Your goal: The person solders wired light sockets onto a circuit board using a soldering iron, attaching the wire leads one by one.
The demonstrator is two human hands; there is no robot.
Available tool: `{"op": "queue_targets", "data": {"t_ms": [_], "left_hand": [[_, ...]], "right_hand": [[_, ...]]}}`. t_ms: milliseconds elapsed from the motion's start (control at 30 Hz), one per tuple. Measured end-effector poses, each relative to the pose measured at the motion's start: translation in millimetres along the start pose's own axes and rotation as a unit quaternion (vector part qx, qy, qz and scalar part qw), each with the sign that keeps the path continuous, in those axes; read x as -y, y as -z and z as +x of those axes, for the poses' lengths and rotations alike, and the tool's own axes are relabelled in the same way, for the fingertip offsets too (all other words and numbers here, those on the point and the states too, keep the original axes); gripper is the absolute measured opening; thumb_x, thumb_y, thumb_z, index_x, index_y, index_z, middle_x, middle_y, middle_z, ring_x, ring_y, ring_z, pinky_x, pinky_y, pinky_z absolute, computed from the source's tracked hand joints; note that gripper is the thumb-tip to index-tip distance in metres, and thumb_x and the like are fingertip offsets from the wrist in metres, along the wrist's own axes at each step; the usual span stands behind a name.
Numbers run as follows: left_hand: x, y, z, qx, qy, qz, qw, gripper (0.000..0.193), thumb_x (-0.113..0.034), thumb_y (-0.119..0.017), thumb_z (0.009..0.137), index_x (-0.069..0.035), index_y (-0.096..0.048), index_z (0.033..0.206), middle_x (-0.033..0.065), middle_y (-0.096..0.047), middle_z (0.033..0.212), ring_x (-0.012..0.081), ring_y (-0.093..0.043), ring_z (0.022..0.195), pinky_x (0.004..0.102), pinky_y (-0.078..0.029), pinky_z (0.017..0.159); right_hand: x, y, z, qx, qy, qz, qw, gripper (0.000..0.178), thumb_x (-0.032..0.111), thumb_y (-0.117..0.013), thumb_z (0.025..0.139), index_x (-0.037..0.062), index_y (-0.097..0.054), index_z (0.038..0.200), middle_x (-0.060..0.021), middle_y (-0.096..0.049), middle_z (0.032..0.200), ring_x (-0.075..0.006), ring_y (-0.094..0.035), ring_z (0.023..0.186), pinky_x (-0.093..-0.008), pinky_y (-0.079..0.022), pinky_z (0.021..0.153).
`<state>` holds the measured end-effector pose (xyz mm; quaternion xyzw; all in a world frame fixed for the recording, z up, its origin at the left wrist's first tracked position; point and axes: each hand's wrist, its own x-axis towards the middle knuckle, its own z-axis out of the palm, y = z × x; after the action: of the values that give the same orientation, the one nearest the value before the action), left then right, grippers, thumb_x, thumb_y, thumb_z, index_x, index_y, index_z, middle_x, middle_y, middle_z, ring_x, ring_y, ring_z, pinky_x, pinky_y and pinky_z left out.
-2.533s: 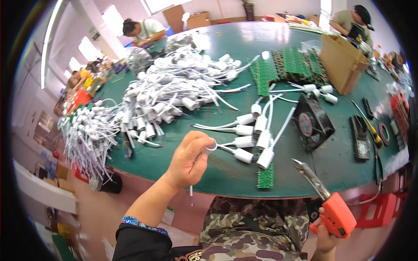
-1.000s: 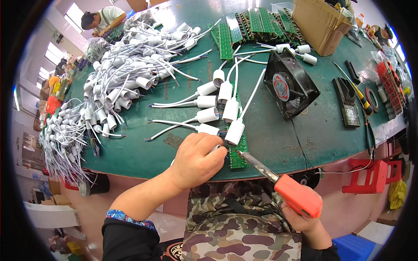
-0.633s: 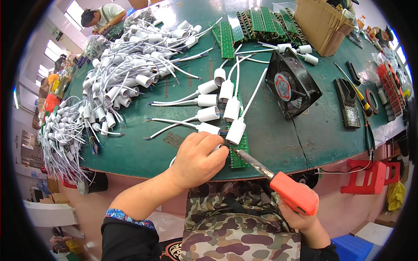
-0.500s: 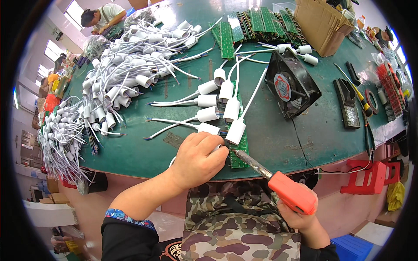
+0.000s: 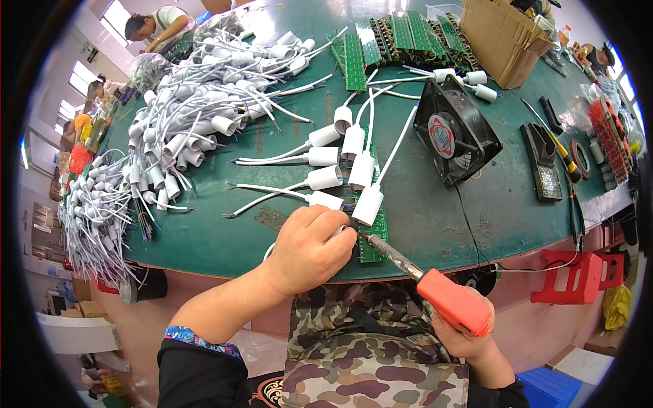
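My left hand (image 5: 314, 239) is closed at the table's near edge, pinching a white lamp socket whose cable (image 5: 269, 252) shows beside the wrist; the fingers cover most of it. Under the fingertips lies a long green circuit board strip (image 5: 373, 254). In my right hand (image 5: 469, 340) is a soldering iron (image 5: 452, 300) with a red handle, its fingers wrapped round it. The iron's tip meets the board right beside my left fingertips; the exact contact point is too small to tell. Several white sockets (image 5: 368, 206) with wires lie along the strip and left of it.
A big heap of white wired sockets (image 5: 204, 102) covers the table's left side. Right of the strip stands a black fan (image 5: 457, 132). Farther back are stacked green boards (image 5: 410, 34) and a cardboard box (image 5: 503, 44). A black iron stand (image 5: 542, 163) and screwdriver (image 5: 570, 163) lie right.
The soldering iron's handle has shifted very slightly left, its tip staying at the board. My left hand keeps its place. At the far left, a person at work has moved a little.
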<state>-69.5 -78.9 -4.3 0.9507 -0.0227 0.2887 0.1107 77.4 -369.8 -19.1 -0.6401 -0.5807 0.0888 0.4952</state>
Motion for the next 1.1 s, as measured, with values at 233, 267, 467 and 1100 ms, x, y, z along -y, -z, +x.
{"op": "queue_targets", "data": {"t_ms": [233,267,467,1100], "left_hand": [[-0.8,1.4,-0.4,0.0,0.004,-0.001,1.0,0.023,-0.004,-0.075,0.067,-0.007,-0.063,0.086,0.0062,-0.064,0.097,0.0267,-0.063,0.08,0.0399,-0.049,0.07],[-0.8,1.5,-0.9,-0.001,0.005,0.0,1.0,0.023,-0.004,-0.075,0.067,-0.007,-0.063,0.086,0.0062,-0.064,0.097,0.0267,-0.063,0.08,0.0399,-0.049,0.07],[-1.6,1.9,1.2,0.003,0.002,0.002,1.0,0.023,-0.003,-0.075,0.067,-0.008,-0.063,0.087,0.006,-0.064,0.097,0.0265,-0.063,0.081,0.0397,-0.049,0.071],[3.6,11.0,2.1,0.031,0.002,-0.05,0.998,0.023,-0.001,-0.076,0.071,-0.004,-0.067,0.092,0.0103,-0.066,0.101,0.0303,-0.066,0.085,0.0401,-0.056,0.072]], "right_hand": [[0.9,6.3,-4.9,0.013,-0.003,-0.021,1.0,0.062,0.006,-0.083,0.074,-0.0071,-0.056,0.128,-0.0182,-0.073,0.102,-0.0292,-0.071,0.073,-0.0364,-0.056,0.065],[1.2,7.8,-6.3,0.019,-0.007,-0.032,0.999,0.062,0.008,-0.083,0.074,-0.007,-0.056,0.128,-0.0185,-0.073,0.103,-0.0299,-0.072,0.074,-0.037,-0.057,0.066],[-0.1,9.3,-12.7,-0.002,0.005,-0.044,0.999,0.063,0.014,-0.084,0.075,-0.0066,-0.056,0.128,-0.0192,-0.072,0.109,-0.0323,-0.074,0.078,-0.0373,-0.058,0.068],[6.1,16.3,-12.2,0.002,0.006,-0.058,0.998,0.062,0.012,-0.085,0.074,-0.0073,-0.057,0.126,-0.0172,-0.074,0.101,-0.0319,-0.075,0.08,-0.0371,-0.06,0.072]]}}
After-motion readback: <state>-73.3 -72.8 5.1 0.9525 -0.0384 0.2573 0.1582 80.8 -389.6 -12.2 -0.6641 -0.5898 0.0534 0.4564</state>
